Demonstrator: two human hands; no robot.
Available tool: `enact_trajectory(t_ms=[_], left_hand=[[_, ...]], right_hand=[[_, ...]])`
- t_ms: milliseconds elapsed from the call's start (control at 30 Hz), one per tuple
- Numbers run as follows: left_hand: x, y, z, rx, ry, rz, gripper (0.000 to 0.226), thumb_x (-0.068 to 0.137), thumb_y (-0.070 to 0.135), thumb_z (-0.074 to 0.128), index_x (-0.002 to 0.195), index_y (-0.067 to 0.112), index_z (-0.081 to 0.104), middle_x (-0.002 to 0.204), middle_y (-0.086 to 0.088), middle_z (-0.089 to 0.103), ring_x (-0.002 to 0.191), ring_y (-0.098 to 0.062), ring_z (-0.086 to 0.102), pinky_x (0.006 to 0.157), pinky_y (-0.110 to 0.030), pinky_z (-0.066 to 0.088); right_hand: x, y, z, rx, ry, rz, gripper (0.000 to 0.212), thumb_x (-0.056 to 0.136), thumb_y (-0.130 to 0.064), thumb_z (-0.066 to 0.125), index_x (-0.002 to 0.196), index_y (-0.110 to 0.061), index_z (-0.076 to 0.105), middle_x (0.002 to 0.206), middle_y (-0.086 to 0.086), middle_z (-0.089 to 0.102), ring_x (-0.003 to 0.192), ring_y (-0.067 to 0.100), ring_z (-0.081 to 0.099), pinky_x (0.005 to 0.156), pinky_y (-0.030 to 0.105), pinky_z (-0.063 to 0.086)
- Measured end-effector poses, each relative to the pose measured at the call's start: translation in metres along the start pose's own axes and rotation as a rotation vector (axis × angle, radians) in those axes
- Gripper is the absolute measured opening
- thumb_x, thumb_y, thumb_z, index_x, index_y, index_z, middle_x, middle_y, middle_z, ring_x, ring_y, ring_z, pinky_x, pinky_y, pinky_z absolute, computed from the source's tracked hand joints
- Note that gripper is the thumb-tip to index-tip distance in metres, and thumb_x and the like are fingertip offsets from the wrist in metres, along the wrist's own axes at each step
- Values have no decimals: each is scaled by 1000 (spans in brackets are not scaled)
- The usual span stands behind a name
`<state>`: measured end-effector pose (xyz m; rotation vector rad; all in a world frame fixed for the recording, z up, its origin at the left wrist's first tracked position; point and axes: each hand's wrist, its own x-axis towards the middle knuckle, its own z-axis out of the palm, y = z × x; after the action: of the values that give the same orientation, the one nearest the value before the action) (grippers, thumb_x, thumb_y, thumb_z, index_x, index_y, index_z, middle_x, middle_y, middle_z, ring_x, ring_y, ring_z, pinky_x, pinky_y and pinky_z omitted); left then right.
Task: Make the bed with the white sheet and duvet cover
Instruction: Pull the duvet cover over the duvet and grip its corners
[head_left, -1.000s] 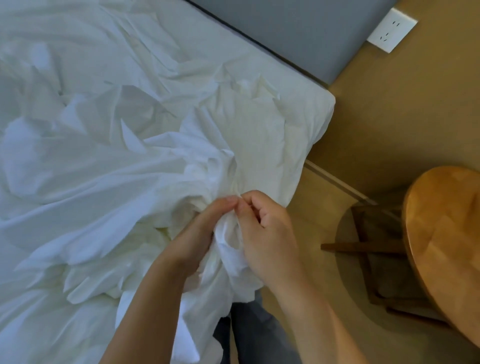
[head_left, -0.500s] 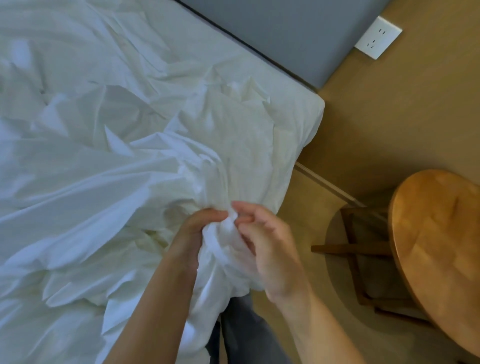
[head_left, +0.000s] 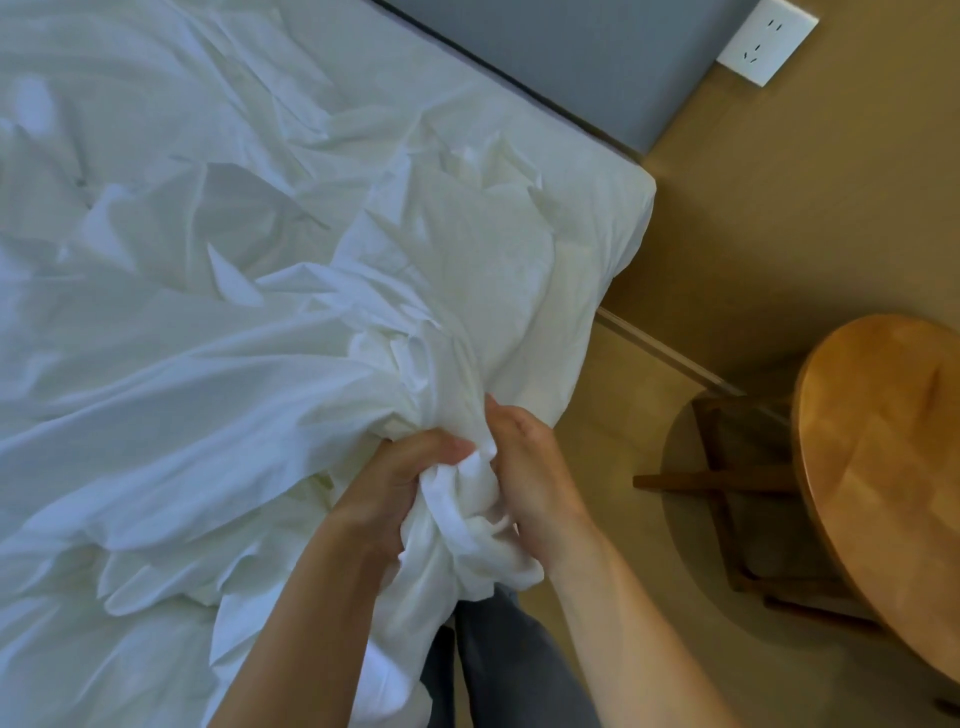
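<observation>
A crumpled white duvet cover (head_left: 218, 374) lies in folds across the bed, over the white sheet (head_left: 597, 208) that wraps the mattress corner at the upper right. At the bed's near edge my left hand (head_left: 395, 483) and my right hand (head_left: 530, 467) sit side by side. Both grip one gathered bunch of the white duvet cover between them. The bunch hangs down past my wrists toward my legs. Most of my fingers are buried in the fabric.
A grey headboard (head_left: 582, 57) runs along the top. A white wall socket (head_left: 766, 41) sits on the tan wall. A round wooden table (head_left: 893, 467) with dark legs stands on the floor at right. My grey trousers (head_left: 509, 670) show below the hands.
Both hands have closed further on the fabric and gathered more of it into a thicker bunch. The view has shifted slightly, so the bed corner sits further left.
</observation>
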<state>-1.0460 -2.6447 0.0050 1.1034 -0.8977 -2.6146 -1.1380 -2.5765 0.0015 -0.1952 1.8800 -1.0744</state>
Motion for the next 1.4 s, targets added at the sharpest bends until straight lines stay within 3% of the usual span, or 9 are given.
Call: enact_trajectory(t_ms=[167,267,367,533,633,700,967,1133,1400], left_hand=[[5,4,-5,31,-64,36,25,36,22,65,56,8,69,58,-12,62,55,-22,63,54,-26,51],[3,3,-2,12,47,7,30,36,14,67,64,9,74,62,-12,66,56,-22,66,49,-25,52],[7,1,3,47,203,23,54,49,22,71,99,3,70,85,-15,69,78,-29,68,68,-37,55],[5,7,15,184,129,4,70,56,67,61,109,22,66,105,3,71,99,-7,66,88,-27,50],[5,14,9,181,80,-43,25,65,45,70,61,21,70,61,4,69,59,-2,66,54,-13,51],[6,15,7,164,106,-63,28,68,21,70,41,17,61,45,2,56,43,-7,58,42,-13,45],[5,7,11,22,112,-14,28,68,4,63,95,0,66,75,-13,71,63,-21,70,49,-24,54],[5,0,7,68,129,-97,31,64,13,67,95,7,66,76,-11,71,68,-24,70,63,-35,55],[4,4,4,131,67,-162,23,74,12,61,96,10,66,77,-11,73,68,-23,71,67,-35,55]], right_hand=[[1,-4,-1,55,-109,61,30,91,-23,51,68,-2,52,68,7,53,69,23,50,66,35,41],[4,-5,-2,136,166,-49,26,92,-16,53,77,6,56,73,16,53,71,22,50,65,39,45],[-6,-13,-13,225,489,-278,32,98,-22,47,69,-9,51,63,-2,48,58,2,44,58,19,40],[-37,-7,0,-237,51,-484,32,100,-28,39,70,-17,42,55,-11,45,50,3,43,50,19,34],[-35,-7,1,-229,-138,-476,30,100,-25,42,71,-15,44,53,-10,42,49,4,40,51,18,32],[-37,-5,1,-192,-230,-429,34,98,-27,48,65,-18,43,51,-12,39,49,3,38,52,18,32],[-4,3,-16,39,90,-108,30,89,-42,57,84,-13,59,80,-2,62,78,12,61,77,34,54],[7,-1,-13,-73,117,-157,24,95,-18,51,77,-5,58,65,3,53,58,9,47,57,24,41],[8,5,-14,-65,99,-71,28,94,-39,53,83,-14,60,75,-5,58,69,7,54,65,20,41]])
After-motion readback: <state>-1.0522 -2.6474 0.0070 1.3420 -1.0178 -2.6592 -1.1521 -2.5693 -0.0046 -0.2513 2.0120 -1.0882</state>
